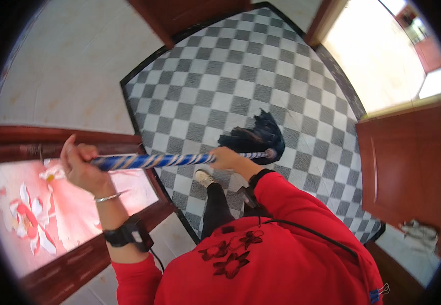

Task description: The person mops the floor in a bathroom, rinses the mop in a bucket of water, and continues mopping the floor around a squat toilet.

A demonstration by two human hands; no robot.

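Note:
A mop point(152, 161) with a blue-and-white spiral-striped handle lies slantwise across my view. Its dark cloth head point(261, 134) is spread on the checkered floor, right of centre. At the top end of the handle is my left hand point(82, 165), some fingers curled at the handle and one finger pointing up. My right hand point(227, 158) is wrapped round the shaft lower down, nearer the mop head. Between that hand and the cloth, a short striped length of handle shows. Part of the left hand's grip is hidden by the hand itself.
Grey-and-white checkered floor point(207, 84) has a dark border. On the left is a wood-framed panel point(37, 213) with pink flowers. A brown door point(408, 168) stands at the right beside a bright doorway point(372, 61). My shoe point(204, 177) is close below the handle.

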